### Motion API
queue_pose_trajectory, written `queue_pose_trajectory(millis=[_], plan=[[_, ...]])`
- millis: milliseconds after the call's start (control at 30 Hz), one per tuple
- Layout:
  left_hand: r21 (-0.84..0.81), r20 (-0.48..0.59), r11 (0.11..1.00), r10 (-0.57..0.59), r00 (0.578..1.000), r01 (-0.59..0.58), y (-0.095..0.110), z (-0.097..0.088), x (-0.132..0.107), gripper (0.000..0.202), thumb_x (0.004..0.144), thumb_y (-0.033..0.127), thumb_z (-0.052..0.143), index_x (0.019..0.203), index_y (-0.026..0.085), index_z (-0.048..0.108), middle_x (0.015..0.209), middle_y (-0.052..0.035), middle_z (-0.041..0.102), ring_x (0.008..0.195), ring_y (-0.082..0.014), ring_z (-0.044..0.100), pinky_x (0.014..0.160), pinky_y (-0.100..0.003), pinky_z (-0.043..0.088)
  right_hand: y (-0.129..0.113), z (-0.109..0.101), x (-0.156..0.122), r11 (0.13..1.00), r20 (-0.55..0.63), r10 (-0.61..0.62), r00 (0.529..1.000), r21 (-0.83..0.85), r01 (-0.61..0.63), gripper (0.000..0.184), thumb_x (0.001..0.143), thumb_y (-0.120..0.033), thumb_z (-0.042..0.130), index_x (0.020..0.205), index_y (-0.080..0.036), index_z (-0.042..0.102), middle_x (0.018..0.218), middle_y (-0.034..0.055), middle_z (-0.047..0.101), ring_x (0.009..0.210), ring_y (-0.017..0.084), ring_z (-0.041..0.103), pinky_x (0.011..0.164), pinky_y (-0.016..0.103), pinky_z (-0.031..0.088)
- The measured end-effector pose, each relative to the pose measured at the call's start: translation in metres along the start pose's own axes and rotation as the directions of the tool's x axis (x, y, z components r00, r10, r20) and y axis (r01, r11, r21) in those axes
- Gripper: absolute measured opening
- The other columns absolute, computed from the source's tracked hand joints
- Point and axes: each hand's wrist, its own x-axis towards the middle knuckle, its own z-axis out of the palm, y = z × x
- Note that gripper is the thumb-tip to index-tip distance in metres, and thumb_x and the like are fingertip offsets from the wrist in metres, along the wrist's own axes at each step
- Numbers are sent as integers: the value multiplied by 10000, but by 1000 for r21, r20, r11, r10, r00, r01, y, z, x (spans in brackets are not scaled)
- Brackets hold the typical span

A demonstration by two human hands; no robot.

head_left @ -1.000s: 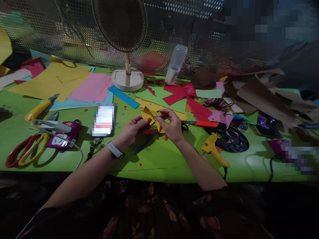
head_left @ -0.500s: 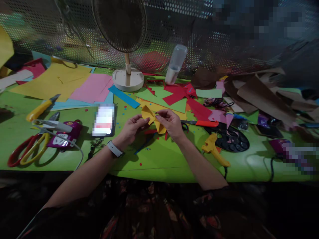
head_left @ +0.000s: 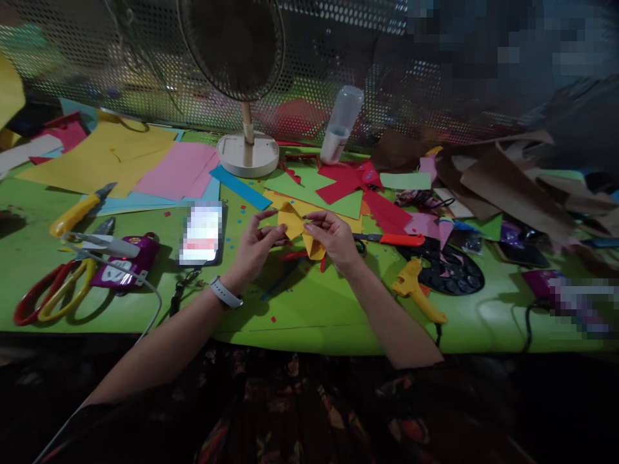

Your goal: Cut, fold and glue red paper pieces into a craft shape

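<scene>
A folded yellow paper piece [head_left: 296, 227] is held just above the green table [head_left: 300, 309], near its middle. My right hand [head_left: 333, 240] pinches the paper's right side with thumb and fingertips. My left hand [head_left: 255, 246], with a white watch at the wrist, sits at the paper's left side; its fingers are lifted and spread, and the thumb reaches under the paper. Beneath the paper lie a red scrap and a blue strip.
A desk fan [head_left: 242, 84] and a plastic bottle [head_left: 342, 124] stand at the back. Coloured sheets [head_left: 116, 158] lie back left; scissors [head_left: 53, 290], a yellow cutter [head_left: 77, 209] and a phone [head_left: 200, 233] lie left. A glue gun [head_left: 416, 290], orange-handled knife [head_left: 396, 240] and brown paper [head_left: 507, 180] lie right.
My left hand's fingers have lifted and spread away from the paper's left edge. The right hand keeps its pinch and the paper has turned slightly.
</scene>
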Motion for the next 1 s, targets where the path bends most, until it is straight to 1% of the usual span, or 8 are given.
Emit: queue_pose_trajectory(millis=[67,133,267,400,467,567,667,1000], plan=[[77,33,988,130,991,-133,4,0,-4,512,796,264,701,1268,268,504,921,-25,708,851,-155,682,833,-310,543,-2,-1,1,1000,-24,11,1000,17,-11,286,677,-344,785,905,-214,672,821,-7,693,766,119,641,772,274,539],[180,124,957,207,971,-227,6,-1,-6,513,788,241,706,1271,266,535,1004,-51,704,931,-175,675,874,-323,532,-3,-2,1,999,-39,26,999,37,-24,282,674,-341,786,896,-211,670,812,-8,694,759,117,641,764,271,536],[366,264,842,313,912,-395,0,-6,-1,260,762,230,735,1021,215,723,1014,-79,724,902,-175,678,829,-304,545,-2,1,0,999,-35,27,999,43,-25,284,656,-341,792,872,-208,665,822,-6,698,781,124,645,783,276,533],[375,244,765,463,852,-524,-10,-9,5,156,755,210,747,910,222,762,884,-55,752,793,-156,689,735,-288,561,-1,6,-4,998,-12,27,1000,60,-26,295,649,-344,799,876,-214,663,848,-3,700,814,131,650,826,289,529],[344,199,795,458,866,-499,-12,-8,5,140,763,217,742,902,223,761,877,-49,756,772,-150,692,721,-287,572,-1,6,-4,997,14,36,999,66,-37,306,645,-337,806,890,-218,668,845,-4,701,822,133,653,849,299,528],[273,113,881,369,922,-386,-11,-5,3,133,769,257,740,893,211,754,863,-48,755,730,-144,691,691,-279,586,-2,4,-4,997,45,37,998,69,-40,320,644,-329,811,914,-223,676,845,-1,707,836,139,659,864,311,531],[221,54,927,299,953,-304,-11,-2,2,130,762,275,746,868,201,748,858,-42,739,729,-131,678,678,-255,581,-2,3,-3,997,46,24,999,73,-27,310,653,-340,805,913,-225,681,848,2,710,840,143,660,861,321,534],[104,-5,976,193,981,-192,-13,0,3,125,752,288,756,827,191,733,814,-25,718,676,-94,631,633,-215,532,-4,2,-3,999,99,4,995,42,-9,351,638,-296,817,958,-227,689,846,-1,681,851,139,632,892,342,527]])
